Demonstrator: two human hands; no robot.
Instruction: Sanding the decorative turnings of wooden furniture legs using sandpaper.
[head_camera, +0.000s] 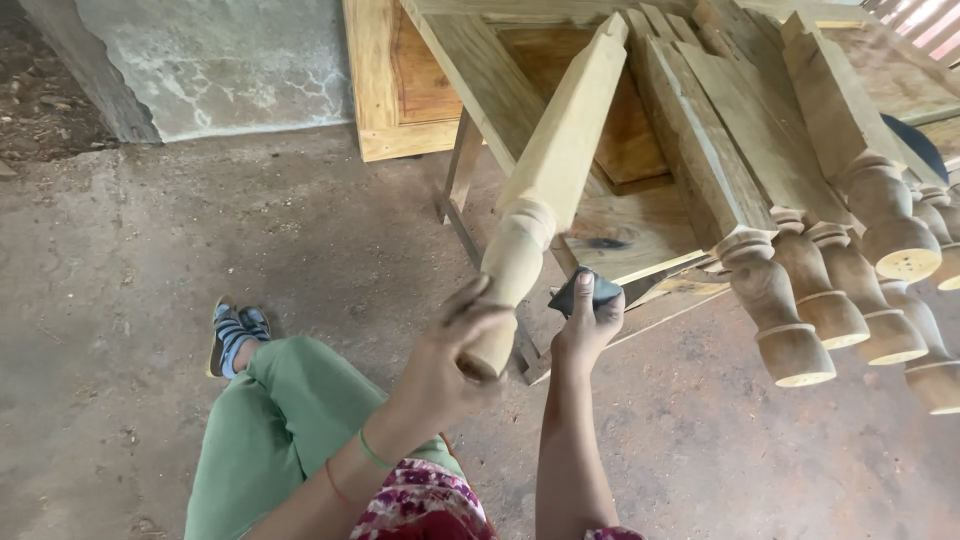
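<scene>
My left hand (445, 365) grips the rounded end of a pale turned wooden leg (555, 170), which slants up and away toward the wooden bench. My right hand (585, 325) holds a small dark folded piece of sandpaper (583, 290) just right of the leg's turned part, close to it but apart. My knee in green trousers (290, 400) is below the left hand.
Several more turned wooden legs (800, 290) lie side by side on a low wooden bench (640, 235) at the right, their round ends overhanging. Wooden panels (385, 90) lean against a grey wall (220, 60). My sandalled foot (235, 335) rests on the concrete floor.
</scene>
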